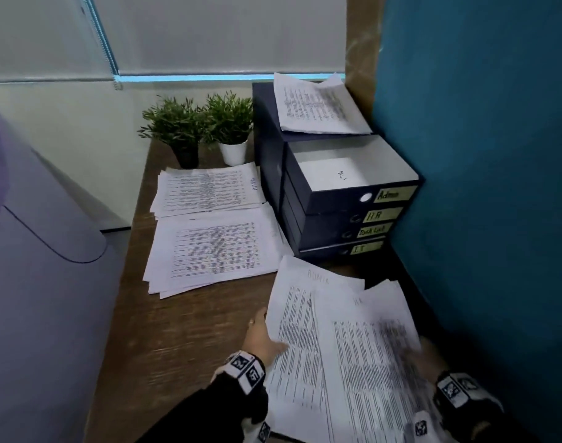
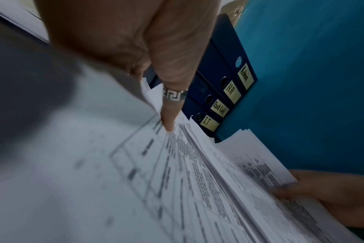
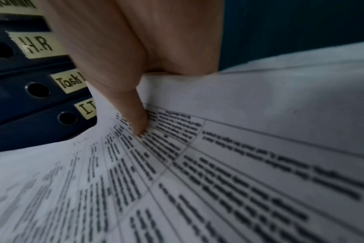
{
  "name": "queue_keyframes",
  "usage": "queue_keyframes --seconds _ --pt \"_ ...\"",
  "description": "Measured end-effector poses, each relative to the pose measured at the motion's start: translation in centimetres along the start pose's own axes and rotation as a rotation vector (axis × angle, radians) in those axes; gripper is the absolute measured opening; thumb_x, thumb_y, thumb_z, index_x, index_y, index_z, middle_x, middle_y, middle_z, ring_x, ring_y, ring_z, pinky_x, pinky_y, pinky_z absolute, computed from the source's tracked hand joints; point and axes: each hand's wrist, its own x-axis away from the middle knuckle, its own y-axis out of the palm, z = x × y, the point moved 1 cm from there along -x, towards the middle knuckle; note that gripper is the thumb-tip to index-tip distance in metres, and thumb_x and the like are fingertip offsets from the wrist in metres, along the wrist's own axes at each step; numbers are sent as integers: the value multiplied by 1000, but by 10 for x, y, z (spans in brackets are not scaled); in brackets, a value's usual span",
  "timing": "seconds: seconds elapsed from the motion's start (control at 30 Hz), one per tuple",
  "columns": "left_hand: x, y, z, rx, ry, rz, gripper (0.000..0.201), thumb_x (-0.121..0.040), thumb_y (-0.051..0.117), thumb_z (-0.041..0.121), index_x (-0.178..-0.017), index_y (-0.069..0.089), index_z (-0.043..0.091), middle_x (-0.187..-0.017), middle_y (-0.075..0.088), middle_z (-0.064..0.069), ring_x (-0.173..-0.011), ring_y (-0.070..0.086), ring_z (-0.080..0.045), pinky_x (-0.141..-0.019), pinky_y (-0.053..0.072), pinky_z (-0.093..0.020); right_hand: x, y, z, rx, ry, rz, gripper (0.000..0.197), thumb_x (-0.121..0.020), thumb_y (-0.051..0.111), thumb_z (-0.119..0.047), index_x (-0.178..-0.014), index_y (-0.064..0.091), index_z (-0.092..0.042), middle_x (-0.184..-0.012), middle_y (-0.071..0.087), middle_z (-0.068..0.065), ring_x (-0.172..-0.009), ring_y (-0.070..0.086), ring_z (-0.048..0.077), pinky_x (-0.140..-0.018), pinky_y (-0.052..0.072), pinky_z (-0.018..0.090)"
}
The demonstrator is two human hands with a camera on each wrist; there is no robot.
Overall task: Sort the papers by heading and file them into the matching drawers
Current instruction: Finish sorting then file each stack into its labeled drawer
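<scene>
Far out to the left of both hands, two stacks of printed sheets are lying on the wooden desk (image 1: 190, 327): the farther stack (image 1: 206, 188) is sitting just in front of two small potted plants (image 1: 198, 123), and the nearer stack (image 1: 212, 251) is lying just this side of it, their edges touching or overlapping. The left hand (image 1: 262, 335) is gripping the left edge of a loose sheaf of papers (image 1: 308, 340) in front of the person, its thumb lying on top of the print; in the left wrist view a ringed thumb (image 2: 172, 105) is pressing on the top sheet while the fingers are hidden beneath. Straight beyond the hands, the dark blue drawer unit (image 1: 331, 231) is standing against the teal wall (image 1: 484, 187), with drawers labelled Admin, H.R, Task List and I.T from top to bottom. The Admin drawer (image 1: 347, 174) is standing pulled out, with a sheet lying inside, and more papers (image 1: 318, 107) are resting on top of the unit. The right hand (image 1: 433, 362) is holding the right side of the sheaf, which is fanning out toward the I.T drawer (image 1: 343, 249); in the right wrist view its thumb (image 3: 135, 118) is pinching down on the printed table, and the fingers underneath are out of sight.
</scene>
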Motion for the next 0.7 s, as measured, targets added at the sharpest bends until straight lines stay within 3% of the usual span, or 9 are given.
queue_keyframes --seconds 0.07,0.17,0.27,0.4,0.53,0.63,0.7 --pt "1 2 1 -40 33 -35 59 -81 68 9 -134 42 10 -131 55 -8 -119 53 -23 -93 42 -26 -9 4 2 34 2 -14 28 -85 58 4 -111 58 12 -112 62 28 -97 57 29 -82 44 33" --pt "2 -7 0 -37 54 -2 36 -86 62 12 -122 58 9 -121 64 -7 -109 60 -22 -89 44 -26 -20 -2 4 62 1 -37 27 -84 59 2 -110 59 9 -108 64 20 -96 58 28 -83 45 31" --pt "2 -28 -15 52 52 104 29 -87 59 11 -116 61 10 -113 67 -7 -101 62 -24 -86 45 -28 -28 -11 5 122 -6 50 28 -84 59 0 -110 59 10 -110 64 23 -100 60 34 -89 48 41" --pt "10 -65 -36 226 87 201 13 -86 59 9 -92 67 18 -91 73 -4 -88 69 -24 -86 53 -45 -31 -13 3 253 -5 156 35 -89 51 -2 -121 50 10 -125 54 27 -113 53 40 -95 42 39" --pt "11 -103 -46 389 88 278 17 -83 61 -1 -85 68 14 -85 75 -10 -88 68 -36 -86 51 -55 -26 -14 -13 359 -11 169 29 -88 51 -3 -114 51 10 -116 58 32 -104 58 41 -90 48 42" --pt "16 -123 -37 473 136 302 23 -84 57 -7 -85 67 14 -78 75 -1 -86 69 -26 -78 55 -35 -11 -12 -32 496 -134 191 57 -83 56 0 -136 34 -3 -137 37 25 -119 45 40 -99 40 45" --pt "21 -136 -25 510 178 297 21 -85 55 -7 -88 66 11 -77 75 2 -82 70 -19 -71 56 -25 1 -10 -51 609 -325 261 76 -77 65 -4 -143 27 -11 -145 28 20 -123 40 41 -99 41 48"
